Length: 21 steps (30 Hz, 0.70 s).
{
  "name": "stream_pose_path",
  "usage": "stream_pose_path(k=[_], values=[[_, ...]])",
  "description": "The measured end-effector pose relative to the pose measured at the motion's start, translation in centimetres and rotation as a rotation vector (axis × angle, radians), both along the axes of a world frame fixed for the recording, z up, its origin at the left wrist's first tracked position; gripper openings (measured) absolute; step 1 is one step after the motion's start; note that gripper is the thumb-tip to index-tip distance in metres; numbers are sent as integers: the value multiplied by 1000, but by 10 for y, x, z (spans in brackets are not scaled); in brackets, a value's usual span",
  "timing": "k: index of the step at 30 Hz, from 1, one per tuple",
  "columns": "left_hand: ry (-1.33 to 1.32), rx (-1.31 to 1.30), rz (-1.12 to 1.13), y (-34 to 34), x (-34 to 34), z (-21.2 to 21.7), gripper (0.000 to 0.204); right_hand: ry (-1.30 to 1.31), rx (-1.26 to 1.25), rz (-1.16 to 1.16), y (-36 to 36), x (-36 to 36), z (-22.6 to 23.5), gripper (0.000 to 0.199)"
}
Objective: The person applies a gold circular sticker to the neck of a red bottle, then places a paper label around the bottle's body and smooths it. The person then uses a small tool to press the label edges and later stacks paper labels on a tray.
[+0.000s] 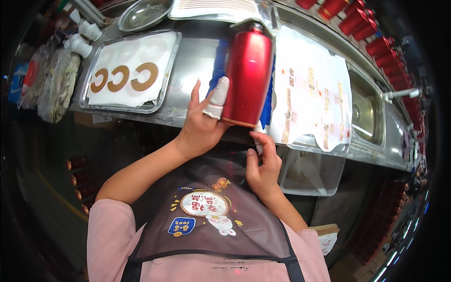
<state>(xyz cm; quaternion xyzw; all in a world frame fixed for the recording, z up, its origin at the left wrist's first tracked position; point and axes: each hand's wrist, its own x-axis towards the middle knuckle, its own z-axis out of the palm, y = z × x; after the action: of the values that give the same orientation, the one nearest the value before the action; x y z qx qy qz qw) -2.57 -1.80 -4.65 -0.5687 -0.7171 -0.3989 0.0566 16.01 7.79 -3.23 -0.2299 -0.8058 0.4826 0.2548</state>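
Note:
A glossy red bottle point(249, 77) with a dark neck lies in front of me, its base toward me, over a blue cloth point(267, 110). My left hand point(202, 122) grips its lower left side. One finger there wears a white cover and presses along the bottle, while another points up and away from it. Just below the base, my right hand point(264, 164) is closed, thumb and fingers curled close together. White material shows at its fingertips; whether it is a finger cover or a held piece is unclear.
On the left, a clear tray point(169, 70) carries a white sheet with brown C-shaped decals point(118, 78). A large decal sheet point(305, 84) lies right, beside a metal sink point(369, 110). A metal bowl point(143, 15) and white bottles point(78, 45) stand behind. Below is a translucent bin point(314, 171).

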Motion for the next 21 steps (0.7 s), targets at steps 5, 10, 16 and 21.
stream_pose_path(k=[5,10,16,21], values=[[-83,19,64,1,6,1,74,61,264,9,7,2,12,36],[-55,57,43,11,14,2,73,109,544,97,20,3,22,48],[-77,34,14,13,17,9,75,-141,548,335,17,-20,50,33],[-99,-13,33,9,15,18,85,149,250,297,52,-12,65,26]])
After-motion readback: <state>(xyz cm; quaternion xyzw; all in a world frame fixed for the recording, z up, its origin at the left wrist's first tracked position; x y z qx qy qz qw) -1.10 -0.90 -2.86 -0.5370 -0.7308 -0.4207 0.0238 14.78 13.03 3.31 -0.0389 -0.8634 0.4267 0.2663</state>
